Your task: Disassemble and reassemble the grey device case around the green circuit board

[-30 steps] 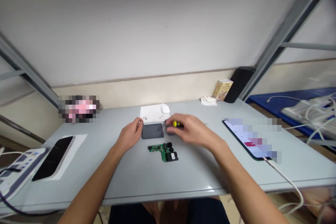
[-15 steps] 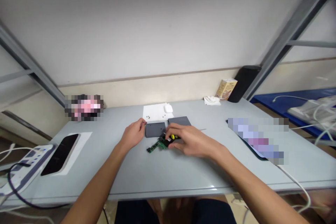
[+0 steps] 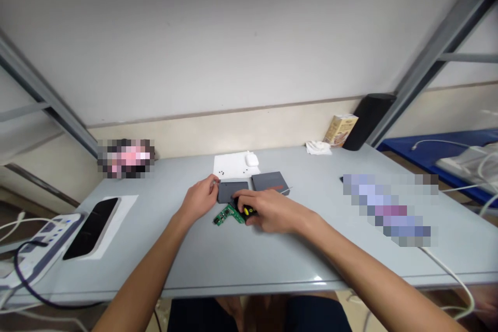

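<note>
The bench (image 3: 202, 264) lies open along its near edge, and a hand could pass there or between the dark phone (image 3: 91, 228) at left and the green circuit board (image 3: 229, 215). On the far side, the white paper (image 3: 229, 165) and dark grey panel (image 3: 271, 182) stand in the way; at far right, the carton (image 3: 341, 130) and black cylinder (image 3: 369, 120) block passage.

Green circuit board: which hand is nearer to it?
Right: the right hand is over the right end of the circuit board; the left hand is apart from it, at the left dark panel.
</note>
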Demonstrator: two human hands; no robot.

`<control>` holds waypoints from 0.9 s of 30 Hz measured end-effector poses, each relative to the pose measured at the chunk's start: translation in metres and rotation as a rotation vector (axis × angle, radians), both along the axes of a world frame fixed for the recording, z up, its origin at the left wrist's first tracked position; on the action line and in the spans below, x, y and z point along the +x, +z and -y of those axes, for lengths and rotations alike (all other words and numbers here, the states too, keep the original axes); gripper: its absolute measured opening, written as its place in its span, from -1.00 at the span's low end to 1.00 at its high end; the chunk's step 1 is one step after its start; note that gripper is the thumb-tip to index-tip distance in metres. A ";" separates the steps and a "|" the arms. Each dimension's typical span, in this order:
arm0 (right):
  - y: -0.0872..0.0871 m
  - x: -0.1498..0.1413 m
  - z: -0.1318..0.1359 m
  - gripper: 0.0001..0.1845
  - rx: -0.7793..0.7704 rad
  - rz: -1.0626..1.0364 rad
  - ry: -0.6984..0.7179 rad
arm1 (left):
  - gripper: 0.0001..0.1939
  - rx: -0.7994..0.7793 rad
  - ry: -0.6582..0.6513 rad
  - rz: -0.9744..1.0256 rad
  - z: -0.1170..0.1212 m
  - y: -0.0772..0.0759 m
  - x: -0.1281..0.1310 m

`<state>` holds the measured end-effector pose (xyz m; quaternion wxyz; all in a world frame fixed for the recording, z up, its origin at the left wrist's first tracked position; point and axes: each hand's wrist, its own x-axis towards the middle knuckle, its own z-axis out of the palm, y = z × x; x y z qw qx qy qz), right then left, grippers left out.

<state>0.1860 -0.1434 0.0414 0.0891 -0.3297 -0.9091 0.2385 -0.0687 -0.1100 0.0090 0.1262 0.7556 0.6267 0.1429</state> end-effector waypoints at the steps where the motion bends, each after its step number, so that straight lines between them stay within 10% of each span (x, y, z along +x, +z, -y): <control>1: 0.001 0.000 -0.001 -0.79 -0.012 -0.011 -0.001 | -0.74 0.000 -0.001 0.004 0.000 0.000 0.000; 10: 0.022 0.001 -0.027 -0.58 0.094 0.137 -0.213 | -0.75 -0.007 -0.001 0.030 0.001 0.002 0.000; 27: -0.007 -0.002 -0.037 -0.73 0.110 -0.089 -0.232 | -0.74 0.009 -0.059 0.058 -0.002 0.001 -0.006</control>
